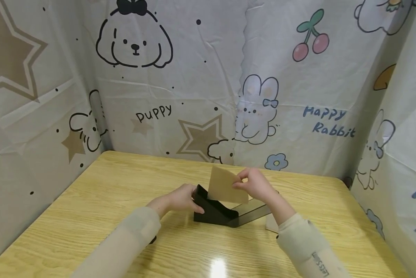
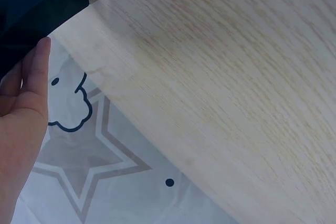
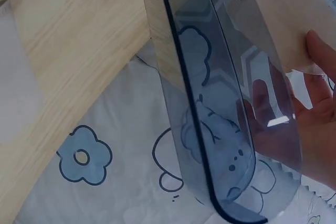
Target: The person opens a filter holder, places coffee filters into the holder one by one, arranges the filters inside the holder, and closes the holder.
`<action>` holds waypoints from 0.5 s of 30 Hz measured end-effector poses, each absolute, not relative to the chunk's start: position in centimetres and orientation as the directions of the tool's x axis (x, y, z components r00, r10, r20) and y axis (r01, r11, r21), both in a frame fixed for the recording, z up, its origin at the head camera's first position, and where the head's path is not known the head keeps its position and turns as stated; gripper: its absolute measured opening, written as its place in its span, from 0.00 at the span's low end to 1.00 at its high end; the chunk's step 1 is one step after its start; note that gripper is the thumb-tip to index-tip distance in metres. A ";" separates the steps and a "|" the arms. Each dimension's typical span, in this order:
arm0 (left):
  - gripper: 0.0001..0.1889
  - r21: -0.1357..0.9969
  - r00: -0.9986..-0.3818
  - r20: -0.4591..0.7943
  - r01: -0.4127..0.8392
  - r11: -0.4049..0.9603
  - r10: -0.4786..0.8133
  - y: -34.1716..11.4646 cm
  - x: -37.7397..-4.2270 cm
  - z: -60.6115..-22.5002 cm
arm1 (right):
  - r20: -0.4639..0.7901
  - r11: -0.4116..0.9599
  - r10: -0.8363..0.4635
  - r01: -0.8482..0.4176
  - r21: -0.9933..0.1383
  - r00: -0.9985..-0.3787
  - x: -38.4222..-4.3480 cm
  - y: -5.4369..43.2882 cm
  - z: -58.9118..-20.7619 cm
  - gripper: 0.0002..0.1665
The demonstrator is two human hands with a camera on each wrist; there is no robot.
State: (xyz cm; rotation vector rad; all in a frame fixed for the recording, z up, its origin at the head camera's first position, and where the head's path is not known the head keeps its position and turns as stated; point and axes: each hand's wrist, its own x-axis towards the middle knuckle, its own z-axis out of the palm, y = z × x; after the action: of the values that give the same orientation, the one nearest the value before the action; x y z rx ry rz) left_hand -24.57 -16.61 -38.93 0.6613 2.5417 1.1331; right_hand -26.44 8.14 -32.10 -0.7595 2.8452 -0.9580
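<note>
A black box point(image 1: 211, 210) with a see-through smoky lid point(image 1: 253, 211) swung open to the right stands tilted up at its left end, mid-table. My left hand point(image 1: 181, 199) grips its left end, thumb on the near side; in the left wrist view, fingers lie along the dark box point(image 2: 42, 19). My right hand point(image 1: 254, 185) pinches a brown sheet of paper point(image 1: 227, 185) by its right edge, above the box opening. The paper's lower edge is at the opening; how far inside it sits, I cannot tell. In the right wrist view the smoky lid point(image 3: 226, 103) partly covers the hand.
A pale flat piece point(image 1: 271, 224) lies on the wooden table point(image 1: 152, 170) beneath the right forearm, mostly hidden by it. Printed cloth point(image 1: 194, 77) hangs behind the table and along both sides.
</note>
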 end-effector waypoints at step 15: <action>0.13 0.764 -0.851 -0.054 0.302 0.570 0.523 -16.6 -24.7 -39.1 | 0.083 0.691 -0.472 -0.427 -0.583 -0.877 -26.3 6.7 -34.4 0.10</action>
State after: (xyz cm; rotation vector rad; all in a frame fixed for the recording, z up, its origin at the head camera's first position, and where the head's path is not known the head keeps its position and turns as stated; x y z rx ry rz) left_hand -24.67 -16.65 -39.12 0.6816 2.5310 1.1549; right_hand -26.31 6.72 -34.44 -0.7514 2.8206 -0.9445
